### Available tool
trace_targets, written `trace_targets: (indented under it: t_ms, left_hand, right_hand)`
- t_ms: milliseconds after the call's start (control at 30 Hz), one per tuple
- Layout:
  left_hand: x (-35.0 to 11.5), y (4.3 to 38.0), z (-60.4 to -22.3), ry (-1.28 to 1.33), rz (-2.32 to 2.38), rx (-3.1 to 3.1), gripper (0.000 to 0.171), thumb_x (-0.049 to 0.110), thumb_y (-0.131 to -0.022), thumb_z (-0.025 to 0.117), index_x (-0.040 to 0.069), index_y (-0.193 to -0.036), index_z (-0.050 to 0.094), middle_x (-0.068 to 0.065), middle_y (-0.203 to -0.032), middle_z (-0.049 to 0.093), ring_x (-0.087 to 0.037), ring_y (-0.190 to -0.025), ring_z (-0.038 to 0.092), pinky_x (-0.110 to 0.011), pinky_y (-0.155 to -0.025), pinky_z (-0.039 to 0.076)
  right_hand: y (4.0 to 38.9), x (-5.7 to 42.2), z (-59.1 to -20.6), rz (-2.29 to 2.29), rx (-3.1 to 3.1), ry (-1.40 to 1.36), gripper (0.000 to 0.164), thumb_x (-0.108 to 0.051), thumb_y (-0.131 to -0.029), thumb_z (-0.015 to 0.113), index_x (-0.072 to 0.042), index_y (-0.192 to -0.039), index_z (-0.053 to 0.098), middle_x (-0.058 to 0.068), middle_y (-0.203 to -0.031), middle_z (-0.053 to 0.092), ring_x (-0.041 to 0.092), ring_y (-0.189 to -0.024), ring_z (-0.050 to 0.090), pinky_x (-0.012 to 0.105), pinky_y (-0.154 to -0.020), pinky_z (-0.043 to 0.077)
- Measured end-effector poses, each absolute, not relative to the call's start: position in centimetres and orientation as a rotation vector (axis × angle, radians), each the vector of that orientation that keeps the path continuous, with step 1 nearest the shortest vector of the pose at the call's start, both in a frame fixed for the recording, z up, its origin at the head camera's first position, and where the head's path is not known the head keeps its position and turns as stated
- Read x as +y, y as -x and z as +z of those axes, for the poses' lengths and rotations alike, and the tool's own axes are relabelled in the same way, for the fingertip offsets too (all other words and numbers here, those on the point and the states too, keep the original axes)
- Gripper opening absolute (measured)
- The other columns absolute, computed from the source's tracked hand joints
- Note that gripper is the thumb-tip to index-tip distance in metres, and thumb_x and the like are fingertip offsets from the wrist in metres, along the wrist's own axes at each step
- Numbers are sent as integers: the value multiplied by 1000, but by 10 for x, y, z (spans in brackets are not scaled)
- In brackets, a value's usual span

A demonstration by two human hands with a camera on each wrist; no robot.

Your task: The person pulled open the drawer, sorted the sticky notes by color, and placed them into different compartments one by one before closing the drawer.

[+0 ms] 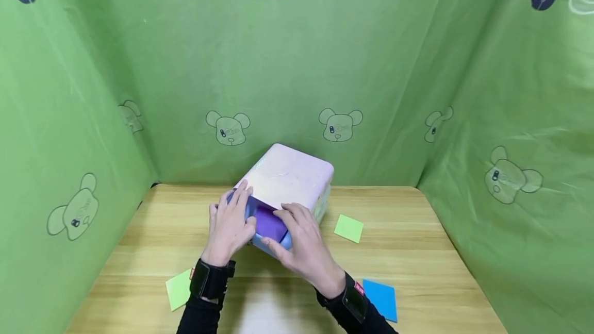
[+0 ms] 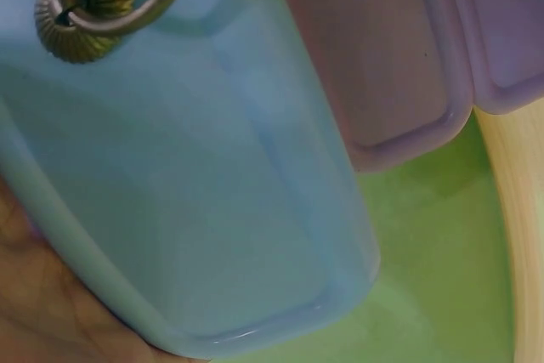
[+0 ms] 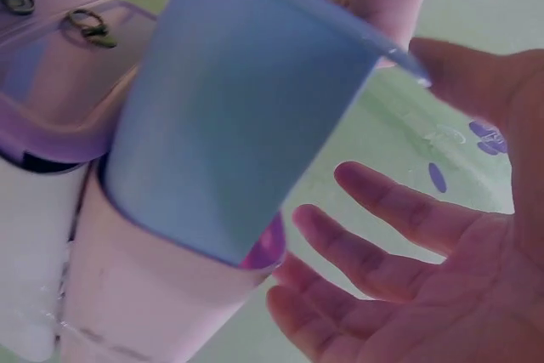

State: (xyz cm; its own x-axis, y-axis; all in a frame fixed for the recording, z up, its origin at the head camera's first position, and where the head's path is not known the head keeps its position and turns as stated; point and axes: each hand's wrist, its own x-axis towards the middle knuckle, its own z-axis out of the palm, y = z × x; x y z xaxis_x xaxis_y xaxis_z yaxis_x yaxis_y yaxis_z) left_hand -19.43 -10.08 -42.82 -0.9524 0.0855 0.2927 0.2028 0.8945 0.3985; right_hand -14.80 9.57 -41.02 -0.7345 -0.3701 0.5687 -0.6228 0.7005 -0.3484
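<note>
Head cam's nice and bright, with whitish glare and soft shadows low in frame on the pale wood-grain tabletop (image 1: 417,251), plus a mild sheen on the pale pink, round-cornered box (image 1: 287,174). Both wrist cams look way dimmer and kinda soft, the right one with a purplish cast.

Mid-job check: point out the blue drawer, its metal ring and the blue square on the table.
Blue drawer (image 3: 229,108): right wrist view, outer wall.
Metal ring (image 2: 144,16): left wrist view, lower curve of the band.
Blue square (image 1: 383,298): head view, its uncovered face.
</note>
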Motion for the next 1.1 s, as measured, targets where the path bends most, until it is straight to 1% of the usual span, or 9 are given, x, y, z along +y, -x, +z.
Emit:
trace_targets:
  t_ms: [233, 333, 433, 567, 700, 1100]
  left_hand:
    - [-101, 193, -427, 219, -636, -2797, 69, 25, -87, 58, 17, -153, 43, 0, -169, 29, -37, -148, 36, -60, -108, 35]
    - [-100, 192, -427, 223, -635, -2793, 69, 25, -86, 59, 17, -153, 43, 0, -169, 30, -38, -148, 37, -61, -108, 35]
    - [-99, 192, -427, 223, -633, -2798, 69, 25, -86, 59, 17, -153, 43, 0, -168, 30, -38, -148, 37, -61, -108, 35]
    - [-99, 192, -427, 222, -630, -2803, 69, 25, -87, 58, 17, -153, 43, 0, -169, 30, -38, -148, 37, -60, -108, 36]
    - [-98, 192, -427, 222, -626, -2802, 69, 25, -87, 58, 17, -153, 43, 0, -169, 29, -37, -148, 37, -60, -107, 36]
    - [-99, 191, -429, 219, -626, -2793, 70, 25, -86, 58, 16, -154, 42, -1, -169, 30, -38, -149, 36, -61, -107, 36]
  right_hand:
    - [152, 100, -415, 731, -2536, -733, 80, -54, -79, 81, -6, -139, 56, 23, -147, 53, 41, -141, 47, 61, -119, 37]
    - [153, 101, -417, 728, -2587, -706, 88, -59, -79, 79, -7, -144, 51, 25, -154, 46, 45, -147, 38, 63, -122, 30]
    - [153, 102, -419, 742, -2652, -670, 92, -63, -80, 76, -8, -148, 47, 25, -160, 38, 45, -152, 30, 64, -124, 25]
    - [155, 103, -422, 759, -2692, -645, 93, -64, -81, 73, -10, -151, 44, 22, -164, 31, 42, -156, 23, 62, -127, 19]
    - [157, 104, -425, 755, -2704, -637, 92, -66, -82, 70, -13, -152, 43, 20, -166, 30, 40, -157, 22, 61, -128, 17]
    - [158, 104, -426, 726, -2707, -637, 90, -68, -82, 69, -15, -151, 45, 16, -166, 32, 37, -157, 23, 59, -128, 18]
